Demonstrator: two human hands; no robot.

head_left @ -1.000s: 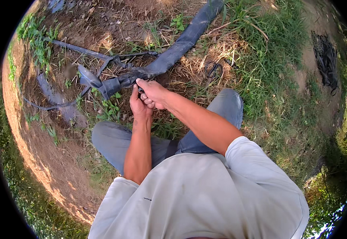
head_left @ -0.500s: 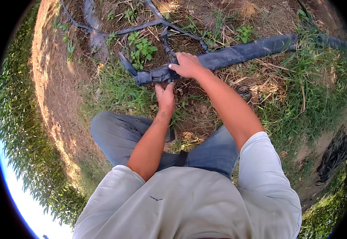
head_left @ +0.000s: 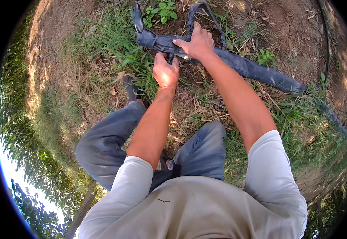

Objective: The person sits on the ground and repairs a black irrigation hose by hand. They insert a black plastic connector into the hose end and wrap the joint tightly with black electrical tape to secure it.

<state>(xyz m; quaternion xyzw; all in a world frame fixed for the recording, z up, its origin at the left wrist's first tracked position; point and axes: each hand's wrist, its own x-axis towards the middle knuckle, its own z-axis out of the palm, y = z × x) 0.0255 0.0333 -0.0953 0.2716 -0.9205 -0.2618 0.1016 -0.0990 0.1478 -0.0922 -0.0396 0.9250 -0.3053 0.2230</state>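
A wide, flat black irrigation hose (head_left: 257, 73) runs from the upper middle toward the right. Its left end is folded over and bound by a black sleeve (head_left: 146, 39). My right hand (head_left: 199, 43) lies over the hose, thumb on its near side and fingers curled across the far side next to a thin black tube (head_left: 191, 18). Below the hose, my left hand (head_left: 166, 72) pinches a small black hose fitting (head_left: 170, 58) that sticks out of its near side. My fingers partly hide the joint between fitting and hose.
Green grass (head_left: 101, 46) grows left of the hose, and a leafy weed (head_left: 162, 12) stands beyond its folded end. Dry straw and bare soil (head_left: 293, 40) surround it. My bent knees (head_left: 209, 135) are close below the hose. A thin black line (head_left: 327, 44) runs along the right.
My view has shifted, so the hose now sits higher and slants more. My left hand has closed around the fitting under the hose; my right hand stays on top.
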